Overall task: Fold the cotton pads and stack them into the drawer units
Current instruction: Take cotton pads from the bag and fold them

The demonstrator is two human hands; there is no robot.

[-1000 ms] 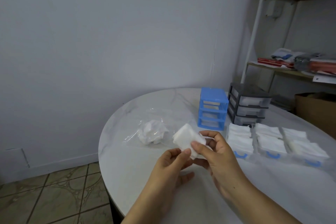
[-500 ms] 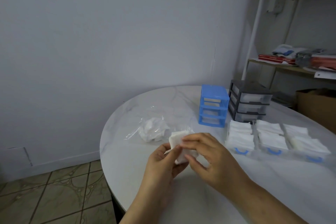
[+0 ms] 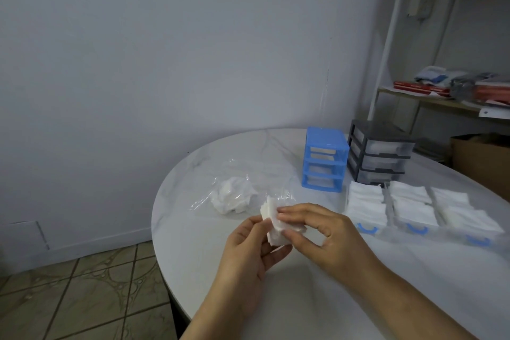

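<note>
Head cam: cotton pad (image 3: 271, 225) pinched btwn left hand (image 3: 249, 250) & right hand (image 3: 325, 232) fingertips.

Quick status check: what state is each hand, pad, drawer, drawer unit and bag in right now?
Left hand: pinches the cotton pad.
Right hand: pinches the same pad.
Cotton pad: part folded, held above the table.
Blue drawer unit: upright, all slots without drawers.
Grey drawer unit: upright, drawers in.
Three drawers: out on the table, filled with pads.
Plastic bag: flat, holding crumpled pads.
</note>
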